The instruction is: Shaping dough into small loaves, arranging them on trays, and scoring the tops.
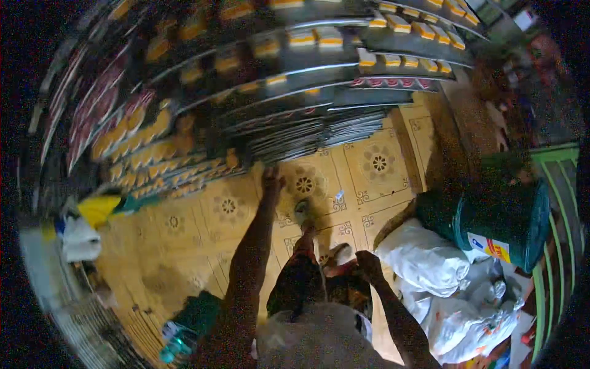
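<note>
My left hand [273, 179] reaches forward over the tiled floor, just short of a low stack of flat metal trays [286, 142]. Its fingers look stretched out and apart, though blurred, and I see nothing in them. Close to my right leg, my right hand [369, 267] hangs with curled fingers. A small reddish thing [342, 269] shows beside it; whether the hand grips it I cannot tell. Ahead stands a rack of dark trays bearing sliced pieces of orange-and-white cake [329, 38]. My sandalled foot [302, 212] is on the floor below.
On the left, more shelves carry rows of yellow-orange pieces [144, 154]. White sacks [424, 255] lie at my right beside a dark green barrel [504, 224] and green railings [556, 227]. Yellow and white bags [86, 224] sit at far left. Patterned tiles [227, 206] cover the floor.
</note>
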Available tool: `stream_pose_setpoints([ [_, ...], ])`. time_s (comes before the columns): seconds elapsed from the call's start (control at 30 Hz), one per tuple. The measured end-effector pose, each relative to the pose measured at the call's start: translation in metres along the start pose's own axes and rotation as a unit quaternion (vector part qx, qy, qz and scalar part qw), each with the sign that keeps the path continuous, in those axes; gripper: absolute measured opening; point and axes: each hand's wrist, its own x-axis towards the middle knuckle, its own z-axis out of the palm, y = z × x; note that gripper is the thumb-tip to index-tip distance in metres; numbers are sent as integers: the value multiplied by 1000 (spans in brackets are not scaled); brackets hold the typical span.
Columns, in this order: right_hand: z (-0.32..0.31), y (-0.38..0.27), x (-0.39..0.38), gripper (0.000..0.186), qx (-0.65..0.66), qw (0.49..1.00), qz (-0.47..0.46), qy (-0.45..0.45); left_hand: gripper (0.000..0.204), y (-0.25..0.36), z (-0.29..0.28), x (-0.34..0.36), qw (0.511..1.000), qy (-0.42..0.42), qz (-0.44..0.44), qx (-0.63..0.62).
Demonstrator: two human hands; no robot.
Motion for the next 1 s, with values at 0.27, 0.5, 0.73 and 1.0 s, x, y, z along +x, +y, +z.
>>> stream_pose_setpoints([
  [0.27,17,-58,215,15,114,981,-36,150,17,124,-52,231,946,-161,-47,-277],
  [0.5,-14,-70,308,16,172,948,-78,256,27,61,-48,279,968,34,-71,-239],
  [0.73,-36,-50,383,19,26,992,3,120,33,96,-62,294,884,-288,-250,-272],
  [1.0,-42,-109,509,36,274,933,86,218,39,174,-89,254,837,-153,377,366],
])
